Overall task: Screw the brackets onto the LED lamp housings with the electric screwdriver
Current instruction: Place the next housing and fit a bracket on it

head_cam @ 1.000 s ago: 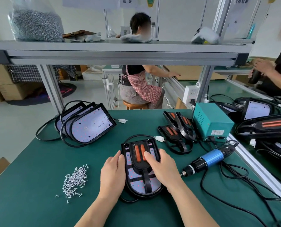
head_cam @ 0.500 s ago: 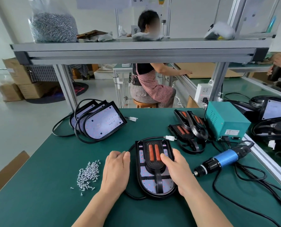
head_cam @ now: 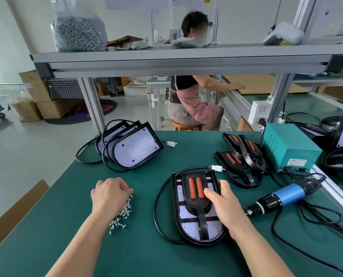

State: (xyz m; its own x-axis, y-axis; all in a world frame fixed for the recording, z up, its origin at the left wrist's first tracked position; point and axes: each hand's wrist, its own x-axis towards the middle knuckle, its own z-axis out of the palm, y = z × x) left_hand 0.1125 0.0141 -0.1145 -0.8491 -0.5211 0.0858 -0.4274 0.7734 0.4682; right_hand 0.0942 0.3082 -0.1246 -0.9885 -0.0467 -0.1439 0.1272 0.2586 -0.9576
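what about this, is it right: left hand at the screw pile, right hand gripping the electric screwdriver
Partly. The left hand is at the screw pile, but the right hand rests on the lamp housing; the electric screwdriver lies untouched beside it, per the head view.

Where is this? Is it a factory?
Probably a small factory's assembly bench: stacked lamp housings, a pile of screws, an electric screwdriver, and another worker seated nearby.

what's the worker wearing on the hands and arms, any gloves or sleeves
No gloves: the left hand and right hand are bare. The left forearm and right forearm are bare too as far as the frame shows, with no sleeve edge, watch or bracelet in view. No ring shows on the visible fingers.
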